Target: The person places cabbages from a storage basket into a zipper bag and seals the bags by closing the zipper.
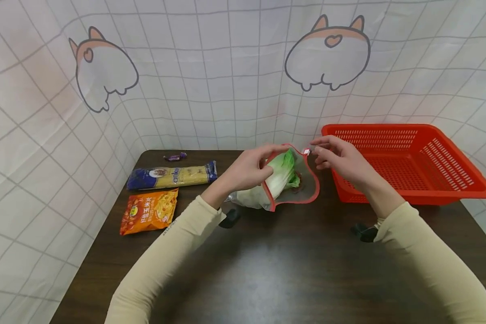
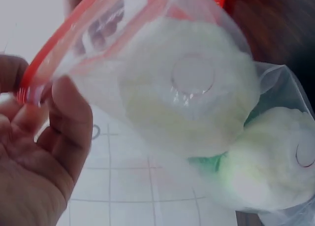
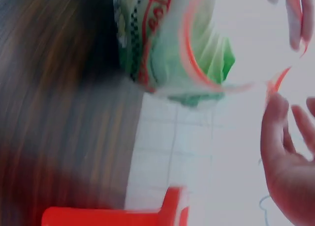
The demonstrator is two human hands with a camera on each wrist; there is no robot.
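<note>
A clear zip-top bag (image 1: pixel 308 191) with a red rim lies partly gaping at the back middle of the table. Inside sit a pale green leafy vegetable (image 1: pixel 282 173), like bok choy or small cabbage, and white rounded stem ends show through plastic in the left wrist view. My left hand (image 1: pixel 249 166) pinches the red rim (image 2: pixel 56 41) between thumb and fingers. At the bag's right corner, by a small white slider (image 1: pixel 306 152), my right hand (image 1: pixel 342 159) has thumb and fingertips on the end of the red strip (image 3: pixel 279 80); that view is blurred.
A red perforated basket (image 1: pixel 413 197) stands at the back right, close beside my right hand. To the left lie a pasta packet (image 1: pixel 172 176), an orange snack bag (image 1: pixel 149 211) and a small purple-wrapped candy (image 1: pixel 175 157). A gridded white curtain (image 1: pixel 210 90) hangs behind the dark table (image 1: pixel 275 279).
</note>
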